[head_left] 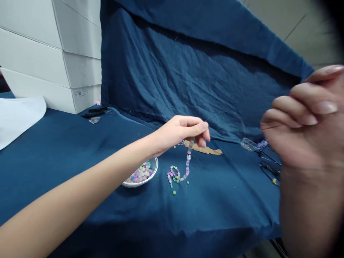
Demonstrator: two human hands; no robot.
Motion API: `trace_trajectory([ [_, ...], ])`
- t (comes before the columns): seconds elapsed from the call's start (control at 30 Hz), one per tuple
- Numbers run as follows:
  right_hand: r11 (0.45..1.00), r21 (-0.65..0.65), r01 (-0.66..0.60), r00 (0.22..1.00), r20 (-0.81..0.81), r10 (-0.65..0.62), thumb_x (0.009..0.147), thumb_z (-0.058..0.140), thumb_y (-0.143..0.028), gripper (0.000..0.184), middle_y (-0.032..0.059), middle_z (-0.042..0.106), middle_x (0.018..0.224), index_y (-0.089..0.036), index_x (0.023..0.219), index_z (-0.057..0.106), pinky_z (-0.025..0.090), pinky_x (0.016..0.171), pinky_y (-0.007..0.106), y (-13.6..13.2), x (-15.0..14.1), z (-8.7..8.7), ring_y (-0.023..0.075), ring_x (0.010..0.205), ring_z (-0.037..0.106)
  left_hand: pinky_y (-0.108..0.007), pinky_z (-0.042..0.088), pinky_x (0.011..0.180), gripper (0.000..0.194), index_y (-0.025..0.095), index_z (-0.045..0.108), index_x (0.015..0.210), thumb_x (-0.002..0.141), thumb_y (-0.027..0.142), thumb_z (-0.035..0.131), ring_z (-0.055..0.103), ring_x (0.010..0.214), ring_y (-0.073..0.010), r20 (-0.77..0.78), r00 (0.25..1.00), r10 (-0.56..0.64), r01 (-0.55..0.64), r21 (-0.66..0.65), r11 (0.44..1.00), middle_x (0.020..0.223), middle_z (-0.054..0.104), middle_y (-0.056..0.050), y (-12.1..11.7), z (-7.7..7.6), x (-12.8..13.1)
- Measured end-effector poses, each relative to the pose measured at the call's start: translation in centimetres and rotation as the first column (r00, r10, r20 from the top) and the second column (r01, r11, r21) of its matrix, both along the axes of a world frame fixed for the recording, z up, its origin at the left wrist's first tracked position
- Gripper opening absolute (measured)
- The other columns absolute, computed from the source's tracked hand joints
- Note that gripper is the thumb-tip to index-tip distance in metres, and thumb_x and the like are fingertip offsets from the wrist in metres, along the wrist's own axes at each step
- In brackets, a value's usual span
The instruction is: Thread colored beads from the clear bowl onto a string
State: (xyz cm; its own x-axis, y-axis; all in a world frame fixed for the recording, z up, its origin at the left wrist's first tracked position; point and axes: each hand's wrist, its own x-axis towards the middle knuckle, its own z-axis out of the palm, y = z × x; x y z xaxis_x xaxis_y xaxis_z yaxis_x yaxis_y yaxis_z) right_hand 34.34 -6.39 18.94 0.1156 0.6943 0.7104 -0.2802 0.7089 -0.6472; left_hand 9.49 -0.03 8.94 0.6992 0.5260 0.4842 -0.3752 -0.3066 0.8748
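My left hand (192, 130) reaches over the cloth-covered table with thumb and fingers pinched on a beaded string (187, 163). Pastel pink, purple, white and green beads hang from it, and the lower end lies coiled on the cloth. A thin clear thread runs from these fingers in an arc to the right. My right hand (301, 111) is raised close to the camera at the right edge, its fingers curled in; what they hold, if anything, is too blurred to make out. Partly behind my left forearm stands a clear bowl (155, 171) of mixed beads.
Loose green beads (174, 192) lie by the string. Behind is a torn brown cardboard strip (212, 149). A clear plastic piece (248, 144) and dark cables (266, 165) lie right. White boxes (37, 61) are stacked left, near black items (94, 113). Blue cloth (172, 68) hangs at the back.
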Motion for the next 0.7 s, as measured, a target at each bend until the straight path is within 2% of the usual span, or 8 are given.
trace_trajectory([
  [0.03, 0.994, -0.061, -0.093, 0.996, -0.023, 0.092, 0.090, 0.091, -0.025, 0.022, -0.0126, 0.036, 0.049, -0.021, 0.086, 0.071, 0.026, 0.031, 0.018, 0.3, -1.4, -0.2, 0.0059, 0.036, 0.030, -0.024, 0.048, 0.075, 0.030, 0.014, 0.073, 0.087, 0.107, 0.035, 0.064, 0.067, 0.077, -0.0118, 0.003, 1.000, -0.001, 0.001, 0.014, 1.000, 0.079, 0.074, -0.003, -0.3, 0.9, -0.1],
  [0.1, 0.979, -0.067, -0.195, 0.978, -0.086, 0.189, 0.092, 0.087, -0.021, 0.020, -0.0136, 0.036, 0.047, -0.020, 0.084, 0.069, 0.024, 0.031, 0.016, 1.2, -3.3, -0.7, 0.0048, 0.034, 0.026, -0.023, 0.048, 0.075, 0.031, 0.014, 0.072, 0.083, 0.108, 0.030, 0.063, 0.065, 0.073, -0.0097, 0.037, 0.998, 0.043, -0.044, 0.037, 0.998, 0.074, 0.072, -0.001, -0.8, 2.7, -0.2],
  [0.17, 0.978, -0.043, -0.202, 0.972, -0.131, 0.195, 0.095, 0.084, -0.021, 0.018, -0.0137, 0.037, 0.047, -0.022, 0.085, 0.069, 0.023, 0.031, 0.016, 2.3, -4.0, -1.4, 0.0051, 0.035, 0.024, -0.022, 0.048, 0.076, 0.035, 0.014, 0.070, 0.082, 0.112, 0.027, 0.056, 0.065, 0.072, -0.0080, 0.049, 0.996, 0.074, -0.077, 0.052, 0.996, 0.071, 0.070, 0.001, -1.3, 4.5, -0.1],
  [0.27, 0.983, -0.043, -0.179, 0.979, -0.108, 0.173, 0.095, 0.084, -0.026, 0.017, -0.0133, 0.035, 0.049, -0.026, 0.087, 0.069, 0.019, 0.033, 0.021, 3.7, -4.1, -2.5, 0.0078, 0.037, 0.019, -0.023, 0.048, 0.075, 0.037, 0.014, 0.067, 0.083, 0.114, 0.027, 0.052, 0.063, 0.070, -0.0070, 0.068, 0.994, 0.090, -0.093, 0.041, 0.995, 0.072, 0.067, 0.003, -1.1, 6.8, 0.2],
  [0.4, 0.959, -0.212, -0.186, 0.982, -0.065, 0.176, 0.101, 0.078, -0.033, 0.020, -0.0131, 0.032, 0.048, -0.028, 0.086, 0.066, 0.014, 0.033, 0.023, 4.3, -4.3, -4.2, 0.0112, 0.040, 0.013, -0.024, 0.046, 0.068, 0.032, 0.015, 0.064, 0.088, 0.115, 0.030, 0.052, 0.059, 0.064, -0.0080, 0.060, 0.997, 0.054, -0.061, 0.121, 0.991, 0.071, 0.062, 0.002, -0.1, 8.9, 0.6],
  [0.5, 0.926, -0.310, -0.215, 0.976, -0.072, 0.203, 0.106, 0.073, -0.034, 0.025, -0.0130, 0.032, 0.048, -0.026, 0.084, 0.063, 0.016, 0.033, 0.021, 4.5, -4.2, -5.0, 0.0106, 0.040, 0.014, -0.022, 0.034, 0.057, 0.031, 0.015, 0.061, 0.091, 0.115, 0.033, 0.053, 0.050, 0.056, -0.0056, 0.023, 0.995, 0.092, -0.095, 0.183, 0.978, 0.069, 0.057, 0.003, -0.1, 10.3, 0.9],
  [0.6, 0.918, -0.307, -0.250, 0.968, -0.087, 0.235, 0.109, 0.070, -0.033, 0.028, -0.0130, 0.032, 0.050, -0.025, 0.083, 0.062, 0.020, 0.033, 0.019, 5.2, -3.6, -5.2, 0.0097, 0.039, 0.016, -0.023, 0.023, 0.055, 0.036, 0.016, 0.056, 0.090, 0.119, 0.032, 0.043, 0.041, 0.050, -0.0020, 0.020, 0.990, 0.143, -0.144, 0.213, 0.967, 0.064, 0.050, 0.006, -0.6, 12.2, 1.3],
  [0.7, 0.928, -0.285, -0.241, 0.970, -0.085, 0.226, 0.107, 0.072, -0.033, 0.030, -0.0130, 0.030, 0.050, -0.024, 0.081, 0.062, 0.021, 0.033, 0.019, 6.0, -2.6, -4.9, 0.0094, 0.038, 0.018, -0.023, 0.018, 0.057, 0.040, 0.015, 0.054, 0.088, 0.121, 0.026, 0.035, 0.039, 0.049, 0.0016, 0.004, 0.980, 0.199, -0.191, 0.293, 0.937, 0.064, 0.047, 0.008, -1.1, 14.6, 1.8],
])
